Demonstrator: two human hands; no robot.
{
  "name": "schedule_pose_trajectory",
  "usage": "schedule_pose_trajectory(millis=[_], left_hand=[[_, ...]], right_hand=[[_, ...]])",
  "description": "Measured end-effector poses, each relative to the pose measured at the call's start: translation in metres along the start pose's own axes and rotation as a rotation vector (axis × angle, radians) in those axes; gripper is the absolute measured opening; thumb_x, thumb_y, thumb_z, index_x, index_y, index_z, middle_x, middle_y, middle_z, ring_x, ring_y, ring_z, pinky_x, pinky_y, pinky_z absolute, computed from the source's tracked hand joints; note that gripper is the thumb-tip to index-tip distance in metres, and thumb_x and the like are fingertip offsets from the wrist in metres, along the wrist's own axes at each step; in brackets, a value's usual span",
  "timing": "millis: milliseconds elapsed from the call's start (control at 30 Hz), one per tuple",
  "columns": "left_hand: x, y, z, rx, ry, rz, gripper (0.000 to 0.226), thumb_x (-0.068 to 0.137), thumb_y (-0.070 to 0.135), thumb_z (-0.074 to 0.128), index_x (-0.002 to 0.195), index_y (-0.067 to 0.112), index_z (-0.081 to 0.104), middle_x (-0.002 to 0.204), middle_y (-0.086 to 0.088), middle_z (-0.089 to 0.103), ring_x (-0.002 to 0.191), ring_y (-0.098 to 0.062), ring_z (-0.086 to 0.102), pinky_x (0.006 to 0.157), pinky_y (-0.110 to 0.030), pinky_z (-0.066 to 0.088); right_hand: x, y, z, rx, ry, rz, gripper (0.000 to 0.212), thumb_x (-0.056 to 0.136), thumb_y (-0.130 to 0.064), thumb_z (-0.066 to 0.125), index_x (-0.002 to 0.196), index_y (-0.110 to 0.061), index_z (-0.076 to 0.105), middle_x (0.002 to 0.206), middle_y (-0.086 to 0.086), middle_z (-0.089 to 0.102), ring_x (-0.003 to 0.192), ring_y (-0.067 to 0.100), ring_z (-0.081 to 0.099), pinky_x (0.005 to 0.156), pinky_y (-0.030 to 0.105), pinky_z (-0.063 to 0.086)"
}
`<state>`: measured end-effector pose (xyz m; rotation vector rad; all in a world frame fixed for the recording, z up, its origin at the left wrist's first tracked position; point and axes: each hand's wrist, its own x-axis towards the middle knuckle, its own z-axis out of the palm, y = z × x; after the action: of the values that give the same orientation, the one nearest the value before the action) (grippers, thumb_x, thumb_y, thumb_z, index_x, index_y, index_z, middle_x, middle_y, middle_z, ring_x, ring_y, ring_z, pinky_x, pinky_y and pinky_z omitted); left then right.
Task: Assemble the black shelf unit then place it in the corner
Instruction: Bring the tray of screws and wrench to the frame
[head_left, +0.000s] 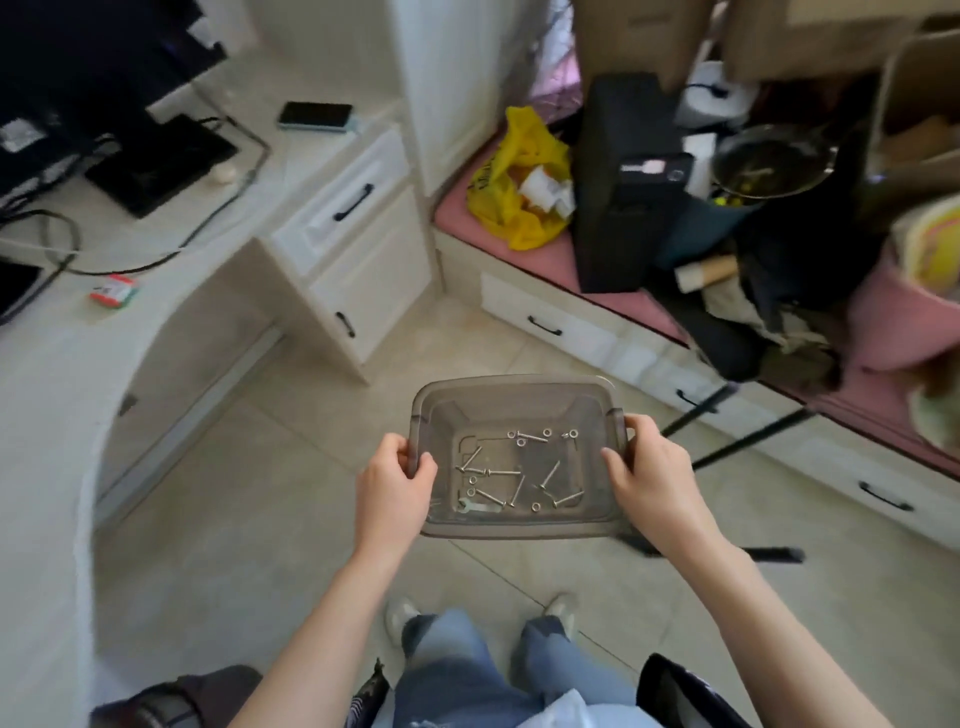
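A translucent grey plastic bin (511, 388) hangs in front of me above the tiled floor. My left hand (392, 491) grips its left rim and my right hand (652, 475) grips its right rim. Inside lie several silver bolts (498, 473), washers and a small flat wrench (478, 505). Thin black metal rods (748, 441) of the shelf frame stretch across the floor to the right, partly hidden behind the bin and my right arm.
A white curved desk (67, 364) with a monitor, cables and a phone (315, 115) stands at left, beside white drawers (358, 249). A pink-topped bench (545, 249) at right carries a yellow bag (519, 176), a black box, a pot and clutter. Black bags lie near my feet.
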<state>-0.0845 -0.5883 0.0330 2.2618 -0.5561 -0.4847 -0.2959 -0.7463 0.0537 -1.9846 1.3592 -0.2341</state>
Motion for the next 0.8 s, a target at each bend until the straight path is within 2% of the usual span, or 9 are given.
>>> schedule_pose_trajectory(millis=[167, 267, 400, 500, 600, 700, 733, 800], left_hand=[[-0.023, 0.06, 0.078, -0.007, -0.086, 0.082, 0.03, 0.088, 0.011, 0.071, 0.073, 0.022, 0.048, 0.061, 0.012, 0.053, 0.061, -0.008, 0.051, 0.058, -0.028, 0.024], [-0.033, 0.092, 0.112, 0.011, -0.159, 0.135, 0.028, 0.088, 0.011, 0.072, 0.074, 0.02, 0.05, 0.06, 0.012, 0.053, 0.063, -0.023, 0.051, 0.06, -0.029, 0.025], [-0.037, 0.131, 0.153, 0.05, -0.275, 0.2, 0.026, 0.089, 0.014, 0.07, 0.074, 0.018, 0.05, 0.063, 0.007, 0.055, 0.07, -0.028, 0.052, 0.065, -0.032, 0.029], [-0.038, 0.159, 0.187, 0.056, -0.348, 0.253, 0.02, 0.09, 0.013, 0.07, 0.077, 0.012, 0.054, 0.062, 0.007, 0.055, 0.067, -0.024, 0.051, 0.065, -0.032, 0.029], [-0.038, 0.184, 0.217, 0.068, -0.443, 0.285, 0.02, 0.091, 0.015, 0.068, 0.079, 0.011, 0.053, 0.064, 0.005, 0.054, 0.07, -0.026, 0.051, 0.066, -0.032, 0.031], [-0.043, 0.213, 0.245, 0.092, -0.507, 0.351, 0.02, 0.091, 0.013, 0.068, 0.077, 0.012, 0.052, 0.061, 0.007, 0.052, 0.06, -0.007, 0.049, 0.056, -0.021, 0.031], [-0.046, 0.221, 0.254, 0.093, -0.524, 0.368, 0.02, 0.091, 0.013, 0.067, 0.077, 0.012, 0.052, 0.061, 0.008, 0.053, 0.059, -0.005, 0.05, 0.056, -0.019, 0.033], [-0.052, 0.235, 0.273, 0.097, -0.574, 0.385, 0.018, 0.091, 0.014, 0.067, 0.08, 0.012, 0.054, 0.064, 0.007, 0.056, 0.061, -0.007, 0.052, 0.056, -0.021, 0.031]], right_hand=[[-0.001, 0.068, -0.07, 0.013, 0.115, 0.097, 0.029, 0.094, -0.015, 0.06, 0.122, -0.014, 0.054, 0.078, -0.009, 0.056, 0.079, 0.018, 0.05, 0.07, 0.027, 0.034], [-0.006, 0.102, -0.102, 0.048, 0.181, 0.173, 0.029, 0.094, -0.014, 0.06, 0.122, -0.013, 0.055, 0.077, -0.008, 0.057, 0.081, 0.02, 0.053, 0.071, 0.028, 0.035], [-0.013, 0.138, -0.133, 0.072, 0.284, 0.278, 0.03, 0.093, -0.011, 0.061, 0.122, -0.01, 0.056, 0.072, -0.018, 0.051, 0.075, 0.02, 0.051, 0.064, 0.022, 0.029], [-0.017, 0.161, -0.153, 0.1, 0.359, 0.35, 0.031, 0.092, -0.008, 0.062, 0.123, -0.007, 0.057, 0.074, -0.015, 0.053, 0.077, 0.021, 0.051, 0.064, 0.019, 0.027], [-0.021, 0.178, -0.169, 0.123, 0.417, 0.427, 0.033, 0.092, -0.008, 0.062, 0.125, -0.006, 0.057, 0.083, -0.004, 0.058, 0.082, 0.02, 0.051, 0.066, 0.018, 0.028], [-0.028, 0.197, -0.184, 0.142, 0.474, 0.518, 0.033, 0.092, -0.007, 0.062, 0.125, -0.005, 0.057, 0.084, -0.002, 0.057, 0.083, 0.021, 0.051, 0.067, 0.018, 0.027], [-0.03, 0.203, -0.189, 0.151, 0.489, 0.541, 0.033, 0.092, -0.007, 0.063, 0.125, -0.004, 0.057, 0.084, -0.002, 0.057, 0.083, 0.021, 0.051, 0.067, 0.018, 0.027], [-0.035, 0.216, -0.198, 0.171, 0.508, 0.595, 0.034, 0.092, -0.007, 0.063, 0.126, -0.004, 0.057, 0.086, 0.0, 0.059, 0.084, 0.022, 0.052, 0.067, 0.019, 0.028]])
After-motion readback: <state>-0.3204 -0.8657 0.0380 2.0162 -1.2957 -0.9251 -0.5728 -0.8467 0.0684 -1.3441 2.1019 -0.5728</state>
